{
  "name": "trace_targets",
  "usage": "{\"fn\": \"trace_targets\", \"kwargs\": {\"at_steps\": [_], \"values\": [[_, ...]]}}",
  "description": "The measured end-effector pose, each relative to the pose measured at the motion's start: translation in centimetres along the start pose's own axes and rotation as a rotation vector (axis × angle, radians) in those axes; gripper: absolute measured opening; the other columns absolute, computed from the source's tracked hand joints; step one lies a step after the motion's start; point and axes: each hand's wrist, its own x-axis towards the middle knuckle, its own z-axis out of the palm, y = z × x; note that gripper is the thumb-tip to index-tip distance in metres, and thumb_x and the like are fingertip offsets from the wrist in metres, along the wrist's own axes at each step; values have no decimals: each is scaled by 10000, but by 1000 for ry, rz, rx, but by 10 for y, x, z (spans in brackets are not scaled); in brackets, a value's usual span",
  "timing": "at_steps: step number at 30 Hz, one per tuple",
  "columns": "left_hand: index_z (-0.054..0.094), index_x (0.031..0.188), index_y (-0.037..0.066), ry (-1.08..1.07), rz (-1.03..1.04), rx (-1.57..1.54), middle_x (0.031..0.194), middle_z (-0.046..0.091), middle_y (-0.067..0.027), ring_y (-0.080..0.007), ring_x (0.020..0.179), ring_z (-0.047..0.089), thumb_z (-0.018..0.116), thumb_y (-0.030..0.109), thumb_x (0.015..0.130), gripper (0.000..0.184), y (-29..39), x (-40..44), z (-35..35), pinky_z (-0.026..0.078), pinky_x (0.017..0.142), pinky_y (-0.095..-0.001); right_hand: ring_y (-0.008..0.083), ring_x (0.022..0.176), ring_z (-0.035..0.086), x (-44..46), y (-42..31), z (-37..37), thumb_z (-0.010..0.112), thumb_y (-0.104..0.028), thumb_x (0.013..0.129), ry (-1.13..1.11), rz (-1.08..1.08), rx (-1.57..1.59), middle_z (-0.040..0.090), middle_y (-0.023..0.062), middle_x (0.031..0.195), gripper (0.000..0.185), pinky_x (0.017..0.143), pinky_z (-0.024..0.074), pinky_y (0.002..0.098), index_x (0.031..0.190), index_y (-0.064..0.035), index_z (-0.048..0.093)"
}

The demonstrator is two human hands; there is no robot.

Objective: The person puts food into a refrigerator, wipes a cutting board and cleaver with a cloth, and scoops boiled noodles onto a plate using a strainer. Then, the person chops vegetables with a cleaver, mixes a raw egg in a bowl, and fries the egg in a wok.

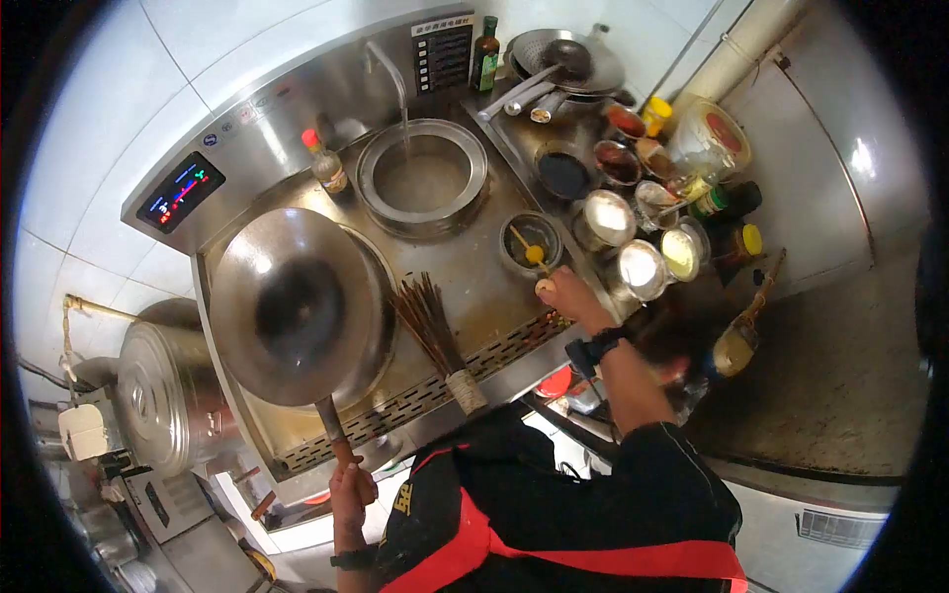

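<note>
My left hand point(353, 486) is closed around the wooden handle of a wok point(297, 296). The wok is tilted over a round burner opening, whose rim shows at its right and lower edge. Inside, the wok is dark in the middle, and I see no food in it. My right hand point(570, 296) is closed on the pale handle end of a ladle point(535, 254). The ladle's yellow-looking head is over or in a small metal pot point(531, 240); its exact depth cannot be told. A bamboo wok brush point(430, 331) lies between the hands.
Water runs from a spout point(388, 74) into a large metal basin point(422, 176). A red-capped bottle point(324, 163) stands beside it. Several seasoning bowls point(605, 217) crowd the right side. Strainers point(563, 61) lie at the back, and a lidded stockpot point(158, 395) stands left.
</note>
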Motion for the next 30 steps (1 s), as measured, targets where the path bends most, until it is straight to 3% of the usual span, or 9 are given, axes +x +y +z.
{"fn": "trace_targets", "kwargs": {"at_steps": [8, 12, 15, 17, 19, 21, 22, 26, 30], "values": [[534, 1142, 14, -12, 13, -10, 663, 566, -67, -161, 522, 547, 515, 263, 988, 293, -5, 0, -2, 461, 469, -292, 383, 852, 657, 34, -9, -40, 637, -465, 797, -286, 212, -64, 667, 237, 939, 507, 712, 499, 463, 927, 24, 674], [527, 1144, 15, 9, -34, -53, 675, 563, -61, -163, 520, 543, 511, 262, 989, 292, -4, 1, -2, 463, 470, -291, 430, 845, 656, 31, -10, -42, 638, -484, 801, -123, 179, 41, 685, 253, 942, 530, 790, 511, 492, 862, 38, 714], [522, 1141, 6, -50, -13, -22, 710, 575, -69, -163, 555, 556, 515, 268, 988, 303, -6, 3, -12, 480, 502, -296, 356, 761, 671, 16, -17, -27, 673, -503, 783, 67, 112, 25, 698, 204, 854, 551, 709, 525, 448, 906, 33, 706], [523, 1141, 4, -129, -18, 28, 750, 582, -74, -163, 618, 576, 510, 260, 995, 295, 0, 1, -12, 500, 551, -308, 213, 737, 661, -24, -37, -26, 692, -436, 832, 121, 257, 735, 698, 110, 869, 484, 615, 520, 352, 1030, 6, 678], [529, 1132, 11, -159, -54, 45, 753, 576, -70, -166, 633, 572, 519, 265, 993, 290, 3, 3, -14, 497, 565, -313, 113, 764, 625, -80, -64, -20, 677, -342, 895, 136, 161, 1227, 672, 23, 962, 409, 581, 498, 267, 1184, -59, 615], [539, 1111, 29, -283, -62, -39, 771, 567, -60, -170, 663, 561, 549, 278, 982, 281, 5, -1, -21, 490, 587, -322, 94, 715, 593, -135, -82, 3, 600, -353, 962, 134, 62, 1452, 659, 11, 989, 355, 581, 497, 250, 1212, -101, 598], [544, 1100, 41, -418, -53, -128, 786, 563, -54, -170, 678, 553, 570, 288, 972, 280, 4, 0, -28, 484, 595, -325, 110, 754, 625, -167, -94, 17, 576, -386, 973, 138, 188, 1611, 661, 25, 1047, 387, 580, 505, 259, 1256, -122, 566], [557, 1158, 52, -356, -325, 177, 820, 559, -36, -166, 721, 540, 620, 298, 945, 332, 0, 50, -60, 473, 610, -331, 181, 841, 687, -314, -112, 72, 513, -366, 1003, 53, 253, 2032, 669, 70, 1080, 375, 598, 519, 263, 1273, -107, 546], [559, 1169, 54, -423, -378, 335, 830, 563, -34, -170, 739, 548, 629, 297, 939, 342, -1, 65, -41, 480, 623, -332, 200, 853, 683, -472, -108, 128, 480, -380, 1013, 572, 460, 2214, 666, 73, 1064, 406, 579, 513, 268, 1307, -102, 515]]}}
